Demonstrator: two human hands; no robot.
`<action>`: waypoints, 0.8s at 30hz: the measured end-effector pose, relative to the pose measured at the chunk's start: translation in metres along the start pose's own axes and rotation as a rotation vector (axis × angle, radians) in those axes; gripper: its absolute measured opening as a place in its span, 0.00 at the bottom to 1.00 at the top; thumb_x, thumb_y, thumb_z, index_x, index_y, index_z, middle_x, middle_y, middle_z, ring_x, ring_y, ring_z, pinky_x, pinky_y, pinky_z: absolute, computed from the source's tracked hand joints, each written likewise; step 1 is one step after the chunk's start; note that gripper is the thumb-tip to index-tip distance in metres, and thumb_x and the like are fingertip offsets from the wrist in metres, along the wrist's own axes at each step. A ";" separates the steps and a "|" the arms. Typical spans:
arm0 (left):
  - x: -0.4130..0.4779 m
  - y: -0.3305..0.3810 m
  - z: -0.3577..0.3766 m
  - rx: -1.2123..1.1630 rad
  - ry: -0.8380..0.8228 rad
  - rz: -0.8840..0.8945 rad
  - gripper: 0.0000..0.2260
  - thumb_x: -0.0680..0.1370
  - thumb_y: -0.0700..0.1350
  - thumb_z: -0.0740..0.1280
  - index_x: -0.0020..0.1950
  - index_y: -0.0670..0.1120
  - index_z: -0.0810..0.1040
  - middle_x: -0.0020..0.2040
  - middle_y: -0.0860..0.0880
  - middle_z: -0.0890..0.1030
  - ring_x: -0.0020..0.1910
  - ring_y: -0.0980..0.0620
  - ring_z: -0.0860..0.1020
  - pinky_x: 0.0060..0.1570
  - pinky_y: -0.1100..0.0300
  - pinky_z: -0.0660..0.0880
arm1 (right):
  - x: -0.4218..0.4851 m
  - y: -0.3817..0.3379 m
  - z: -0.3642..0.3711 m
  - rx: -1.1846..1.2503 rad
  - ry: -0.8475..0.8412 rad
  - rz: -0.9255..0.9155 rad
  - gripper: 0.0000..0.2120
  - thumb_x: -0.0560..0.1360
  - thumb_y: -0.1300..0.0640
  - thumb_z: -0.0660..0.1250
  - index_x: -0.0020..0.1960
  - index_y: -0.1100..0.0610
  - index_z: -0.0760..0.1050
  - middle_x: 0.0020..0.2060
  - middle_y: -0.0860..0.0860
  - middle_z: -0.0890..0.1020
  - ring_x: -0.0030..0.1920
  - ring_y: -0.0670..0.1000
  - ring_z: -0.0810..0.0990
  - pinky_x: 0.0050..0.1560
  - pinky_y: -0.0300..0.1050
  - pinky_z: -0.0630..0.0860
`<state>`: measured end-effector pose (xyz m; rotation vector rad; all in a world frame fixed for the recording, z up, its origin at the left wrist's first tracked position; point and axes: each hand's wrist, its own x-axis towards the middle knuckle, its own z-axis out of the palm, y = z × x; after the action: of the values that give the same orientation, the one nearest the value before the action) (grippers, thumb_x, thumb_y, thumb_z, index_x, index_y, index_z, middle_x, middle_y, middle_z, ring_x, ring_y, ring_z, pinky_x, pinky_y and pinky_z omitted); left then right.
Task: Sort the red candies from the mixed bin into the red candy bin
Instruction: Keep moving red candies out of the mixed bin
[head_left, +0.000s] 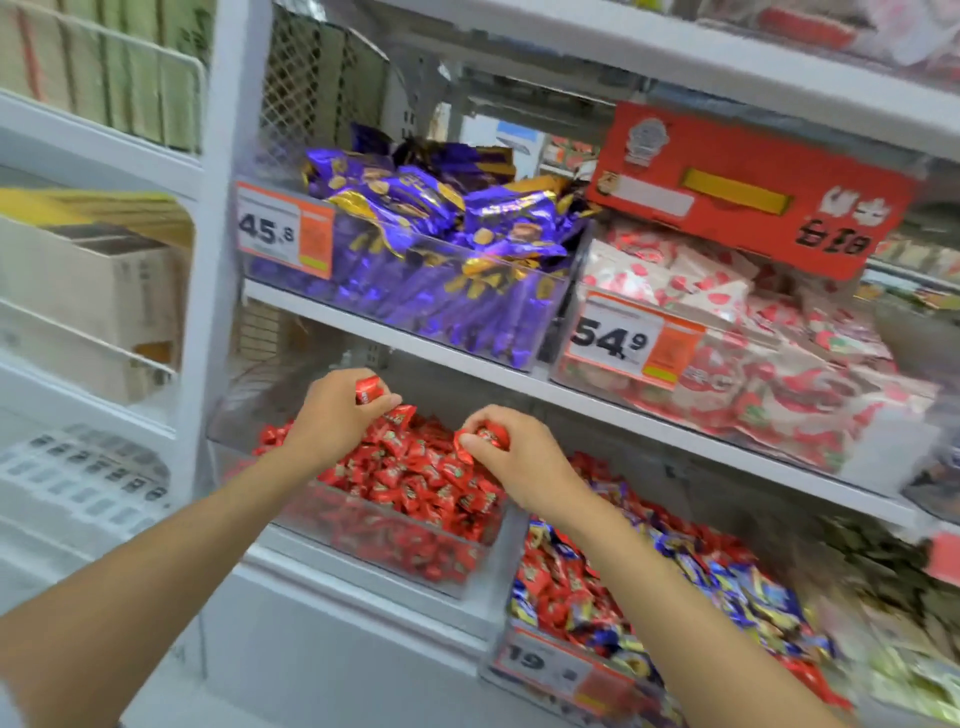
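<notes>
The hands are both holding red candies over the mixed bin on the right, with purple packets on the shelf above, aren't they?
Not quite. The head view shows the left hand and right hand, each holding red candies, over the red candy bin on the left, not over the mixed bin. The purple packets do sit on the shelf above.

Both bare forearms extended forward over the red candy bin; left hand above its rear, fingers pinched on a red candy; right hand at its right edge, pinching red candies.
</notes>
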<state>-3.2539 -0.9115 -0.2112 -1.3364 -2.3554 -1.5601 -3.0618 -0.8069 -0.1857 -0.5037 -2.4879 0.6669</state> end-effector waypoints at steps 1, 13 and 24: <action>0.006 -0.009 -0.003 0.007 0.035 -0.018 0.08 0.72 0.46 0.73 0.37 0.43 0.80 0.31 0.48 0.78 0.33 0.49 0.75 0.38 0.56 0.68 | 0.015 -0.002 0.011 -0.033 -0.006 -0.006 0.05 0.75 0.59 0.69 0.42 0.51 0.77 0.33 0.42 0.76 0.35 0.38 0.73 0.42 0.34 0.65; -0.015 0.024 0.022 -0.101 -0.277 0.071 0.28 0.69 0.51 0.76 0.67 0.48 0.72 0.61 0.53 0.76 0.61 0.58 0.73 0.60 0.65 0.68 | -0.032 0.045 -0.043 -0.217 -0.028 0.090 0.19 0.76 0.57 0.68 0.66 0.50 0.73 0.62 0.45 0.77 0.62 0.43 0.73 0.65 0.37 0.66; -0.090 0.126 0.139 -0.063 -0.491 0.322 0.10 0.76 0.40 0.68 0.56 0.48 0.79 0.50 0.54 0.81 0.48 0.56 0.79 0.53 0.57 0.75 | -0.163 0.125 -0.095 -0.146 -0.266 0.305 0.02 0.75 0.56 0.70 0.44 0.54 0.79 0.41 0.42 0.80 0.42 0.40 0.77 0.46 0.43 0.73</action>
<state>-3.0569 -0.8465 -0.2262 -2.1958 -2.1609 -1.3387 -2.8513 -0.7474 -0.2443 -0.9171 -2.7514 0.7092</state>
